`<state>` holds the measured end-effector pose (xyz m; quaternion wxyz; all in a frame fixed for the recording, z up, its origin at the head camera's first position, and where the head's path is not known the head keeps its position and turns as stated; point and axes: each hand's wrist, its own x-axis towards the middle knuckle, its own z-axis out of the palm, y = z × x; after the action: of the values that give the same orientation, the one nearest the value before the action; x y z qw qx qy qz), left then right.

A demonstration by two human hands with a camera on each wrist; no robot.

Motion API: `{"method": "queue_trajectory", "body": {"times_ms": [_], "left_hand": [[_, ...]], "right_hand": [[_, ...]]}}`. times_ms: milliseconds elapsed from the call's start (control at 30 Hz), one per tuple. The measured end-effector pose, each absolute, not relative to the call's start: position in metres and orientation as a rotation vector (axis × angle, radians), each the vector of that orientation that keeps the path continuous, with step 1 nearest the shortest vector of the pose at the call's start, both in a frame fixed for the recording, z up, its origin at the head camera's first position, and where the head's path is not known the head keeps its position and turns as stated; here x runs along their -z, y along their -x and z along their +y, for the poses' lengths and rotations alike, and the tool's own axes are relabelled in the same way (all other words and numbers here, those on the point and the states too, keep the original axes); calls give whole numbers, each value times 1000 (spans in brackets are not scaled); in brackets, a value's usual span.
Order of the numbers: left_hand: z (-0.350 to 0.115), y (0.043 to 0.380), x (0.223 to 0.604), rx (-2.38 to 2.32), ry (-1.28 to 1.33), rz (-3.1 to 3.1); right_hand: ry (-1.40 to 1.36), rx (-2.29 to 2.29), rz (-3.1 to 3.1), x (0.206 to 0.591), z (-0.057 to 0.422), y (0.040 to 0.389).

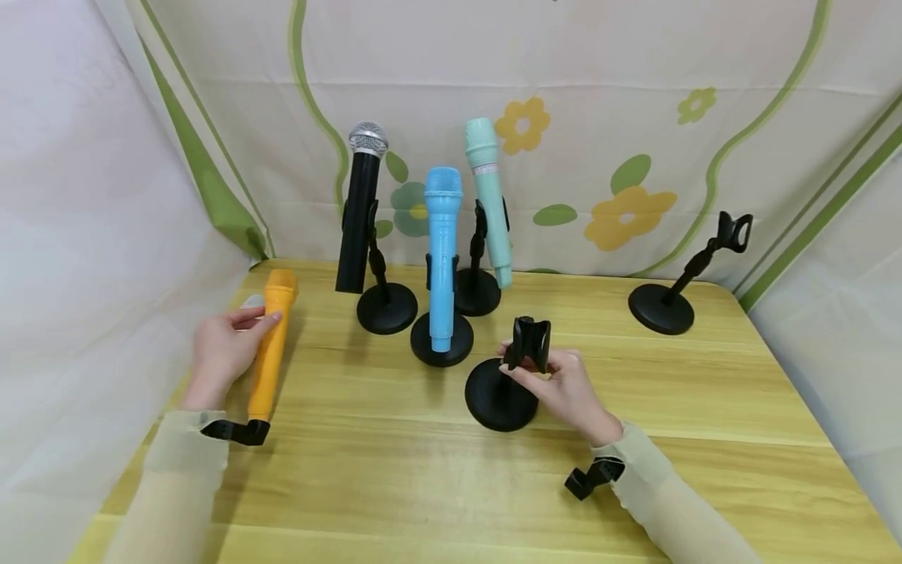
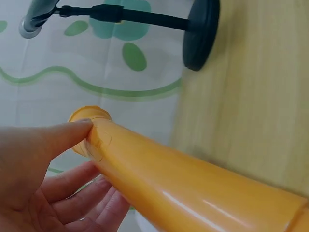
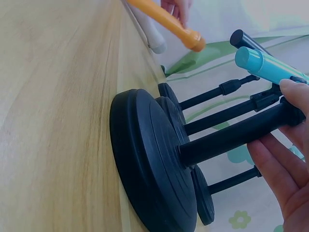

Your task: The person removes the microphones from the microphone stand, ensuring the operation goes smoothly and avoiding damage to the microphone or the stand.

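Note:
At the left, my left hand (image 1: 229, 345) pinches an orange microphone (image 1: 271, 348) near its head, thumb on the near side and fingers behind. In the left wrist view the thumb presses just below the flared head of the orange microphone (image 2: 169, 174). My right hand (image 1: 560, 388) grips the upper stem of a black desktop microphone stand (image 1: 502, 395), right under its clip (image 1: 528, 343), which holds no microphone. The right wrist view shows this stand's round base (image 3: 149, 159) at the tabletop, with fingers and thumb around the stem.
Behind, three stands hold a black microphone (image 1: 359, 211), a blue microphone (image 1: 442, 251) and a mint-green microphone (image 1: 488, 188). Another stand (image 1: 662, 308) with a bare clip is at the back right. A white rounded object (image 3: 152, 36) lies beside the orange microphone. Fabric walls border the wooden table (image 1: 380, 486).

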<state>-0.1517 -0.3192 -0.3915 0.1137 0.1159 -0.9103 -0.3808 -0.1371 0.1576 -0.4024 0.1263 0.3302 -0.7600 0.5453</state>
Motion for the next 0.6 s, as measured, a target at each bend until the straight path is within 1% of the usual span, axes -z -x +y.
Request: {"method": "queue_trajectory", "body": {"times_ms": [200,600], "left_hand": [[-315,150,403,1079,-377,-2755],[-313,150,422,1015,-423,-2851]], "right_hand": [[-958,-1590,-2222,406,159,140],[-930,-1579,-2249,401,157,136]]}}
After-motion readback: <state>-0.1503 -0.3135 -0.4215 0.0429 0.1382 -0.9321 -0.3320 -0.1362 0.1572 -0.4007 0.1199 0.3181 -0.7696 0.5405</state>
